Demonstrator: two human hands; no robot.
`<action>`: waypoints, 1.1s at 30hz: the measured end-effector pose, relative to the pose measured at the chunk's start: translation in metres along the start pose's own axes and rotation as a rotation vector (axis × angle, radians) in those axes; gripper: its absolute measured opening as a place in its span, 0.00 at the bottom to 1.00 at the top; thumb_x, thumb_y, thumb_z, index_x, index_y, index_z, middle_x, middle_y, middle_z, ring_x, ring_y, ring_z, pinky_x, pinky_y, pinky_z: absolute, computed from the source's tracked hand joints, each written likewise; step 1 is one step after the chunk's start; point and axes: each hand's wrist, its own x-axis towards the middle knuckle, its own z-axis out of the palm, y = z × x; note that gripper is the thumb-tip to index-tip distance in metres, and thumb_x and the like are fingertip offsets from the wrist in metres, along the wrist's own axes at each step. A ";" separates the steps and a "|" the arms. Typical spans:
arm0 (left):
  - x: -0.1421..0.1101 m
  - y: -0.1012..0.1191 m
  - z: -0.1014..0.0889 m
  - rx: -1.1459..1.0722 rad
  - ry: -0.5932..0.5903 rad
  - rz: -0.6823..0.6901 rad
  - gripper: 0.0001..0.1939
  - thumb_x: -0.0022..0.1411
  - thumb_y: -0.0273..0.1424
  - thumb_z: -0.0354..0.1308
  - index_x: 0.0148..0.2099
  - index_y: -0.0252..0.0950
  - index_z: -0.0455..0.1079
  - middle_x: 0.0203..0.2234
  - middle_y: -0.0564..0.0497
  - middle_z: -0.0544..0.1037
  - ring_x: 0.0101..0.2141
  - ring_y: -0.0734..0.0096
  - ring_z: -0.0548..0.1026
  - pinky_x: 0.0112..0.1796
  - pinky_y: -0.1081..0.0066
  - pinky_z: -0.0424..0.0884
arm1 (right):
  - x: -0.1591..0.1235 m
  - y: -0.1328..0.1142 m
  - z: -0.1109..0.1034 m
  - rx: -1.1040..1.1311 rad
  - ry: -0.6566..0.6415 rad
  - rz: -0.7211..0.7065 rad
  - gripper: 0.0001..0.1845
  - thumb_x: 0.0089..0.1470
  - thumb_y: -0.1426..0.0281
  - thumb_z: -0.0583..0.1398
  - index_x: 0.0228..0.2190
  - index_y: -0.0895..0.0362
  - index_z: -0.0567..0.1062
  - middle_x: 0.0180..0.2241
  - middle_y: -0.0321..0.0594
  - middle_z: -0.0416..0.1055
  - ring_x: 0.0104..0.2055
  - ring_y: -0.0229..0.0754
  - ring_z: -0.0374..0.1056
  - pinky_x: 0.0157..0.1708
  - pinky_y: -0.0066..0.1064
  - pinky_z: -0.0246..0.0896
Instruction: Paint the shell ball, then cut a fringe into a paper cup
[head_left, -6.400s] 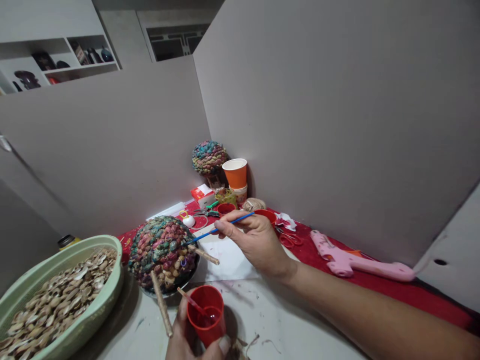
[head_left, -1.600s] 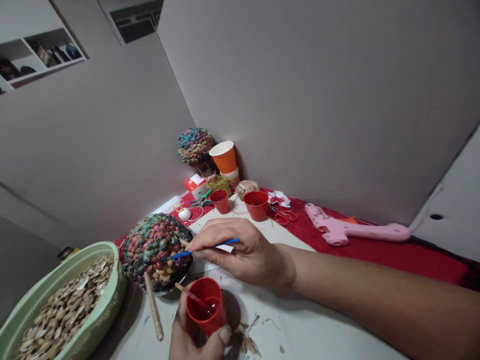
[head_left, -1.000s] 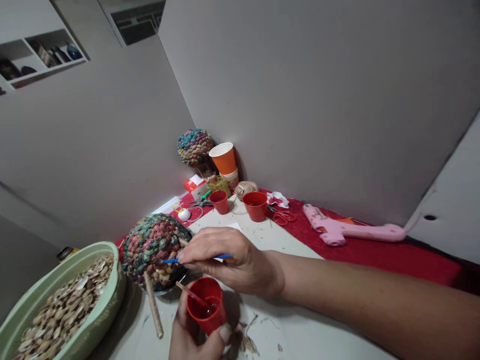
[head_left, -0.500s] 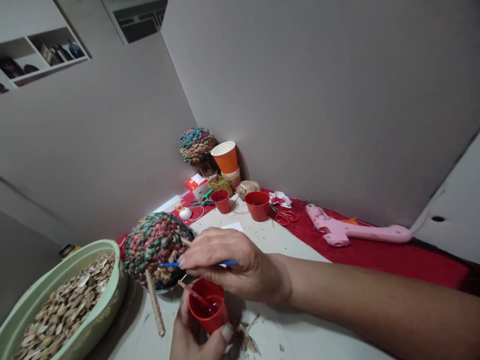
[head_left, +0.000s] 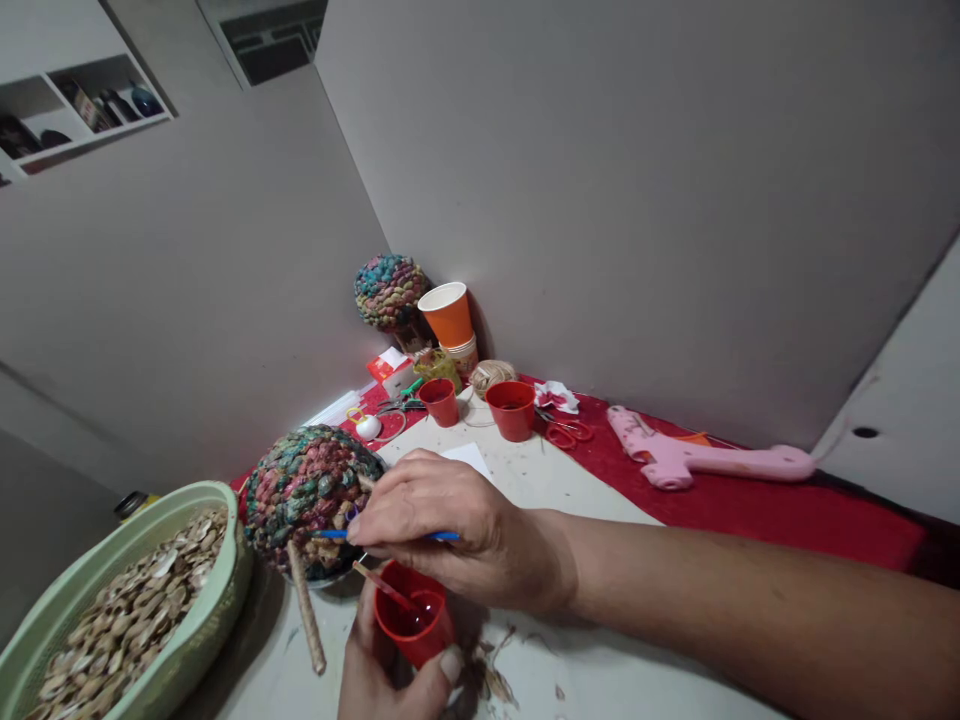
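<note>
In my right hand [head_left: 442, 515] is a thin blue paintbrush [head_left: 332, 534], its tip at the side of a dome [head_left: 311, 490] covered with painted shells in green, pink and purple. A wrapped stick [head_left: 306, 610] juts from the dome towards me, and a second one is partly behind my fingers. My left hand [head_left: 397, 680] grips a small red cup [head_left: 416, 640] just below. Dark shiny liquid lies in the cup, with a thin stick [head_left: 382, 583] leaning in it.
A green basket [head_left: 232, 570] of shells stands at left. Behind are two red cups [head_left: 512, 425], twine [head_left: 493, 377], an orange paper cup [head_left: 448, 322], another shell-covered dome [head_left: 390, 290] and red-handled scissors [head_left: 566, 433]. A pink glue gun [head_left: 705, 457] lies on the red cloth at right.
The whole view has shifted slightly. My right hand and the brush have stayed by the dome, and my left hand still holds the red cup.
</note>
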 end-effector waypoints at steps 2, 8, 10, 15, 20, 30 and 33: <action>0.000 -0.001 -0.001 0.008 -0.007 0.008 0.26 0.40 0.38 0.72 0.43 0.38 0.72 0.34 0.46 0.83 0.44 0.49 0.80 0.47 0.61 0.76 | -0.001 0.001 0.001 0.006 -0.023 -0.003 0.07 0.66 0.73 0.59 0.39 0.60 0.78 0.36 0.42 0.82 0.41 0.38 0.75 0.44 0.31 0.67; -0.001 0.002 0.000 -0.003 -0.021 -0.024 0.32 0.41 0.42 0.72 0.49 0.36 0.72 0.41 0.41 0.84 0.42 0.50 0.81 0.45 0.61 0.77 | 0.003 0.000 -0.005 -0.030 0.040 0.022 0.04 0.62 0.76 0.62 0.37 0.64 0.79 0.31 0.45 0.80 0.34 0.40 0.76 0.39 0.34 0.68; -0.002 0.003 0.000 -0.001 -0.024 -0.041 0.37 0.41 0.43 0.73 0.52 0.35 0.71 0.43 0.40 0.84 0.43 0.50 0.81 0.46 0.61 0.77 | 0.006 -0.002 -0.011 0.006 0.098 0.026 0.04 0.61 0.78 0.63 0.38 0.65 0.79 0.32 0.47 0.80 0.34 0.41 0.76 0.38 0.34 0.69; -0.002 0.003 -0.002 0.016 -0.019 -0.056 0.37 0.40 0.43 0.73 0.52 0.36 0.72 0.42 0.41 0.84 0.44 0.51 0.81 0.47 0.62 0.77 | 0.015 -0.009 -0.028 0.057 0.199 -0.030 0.04 0.59 0.81 0.63 0.38 0.67 0.79 0.33 0.52 0.81 0.35 0.43 0.78 0.39 0.36 0.73; -0.003 0.000 -0.003 0.030 -0.002 -0.046 0.32 0.39 0.38 0.72 0.49 0.38 0.72 0.41 0.43 0.84 0.44 0.52 0.81 0.47 0.64 0.76 | 0.025 -0.023 -0.053 -0.093 0.304 -0.061 0.04 0.62 0.76 0.62 0.38 0.59 0.79 0.34 0.44 0.81 0.36 0.41 0.78 0.40 0.34 0.75; -0.005 0.020 0.001 0.069 -0.023 0.017 0.29 0.40 0.34 0.67 0.48 0.36 0.73 0.43 0.44 0.83 0.45 0.53 0.80 0.46 0.66 0.76 | -0.008 0.000 -0.108 -0.640 0.168 0.381 0.11 0.64 0.68 0.58 0.47 0.54 0.74 0.45 0.44 0.79 0.46 0.47 0.77 0.48 0.41 0.71; -0.006 0.023 0.006 0.072 -0.069 0.013 0.32 0.39 0.32 0.67 0.51 0.36 0.73 0.45 0.43 0.82 0.47 0.52 0.79 0.48 0.65 0.76 | -0.029 0.019 -0.119 -0.824 -0.070 0.574 0.24 0.58 0.65 0.62 0.55 0.55 0.68 0.51 0.49 0.76 0.49 0.54 0.75 0.50 0.48 0.69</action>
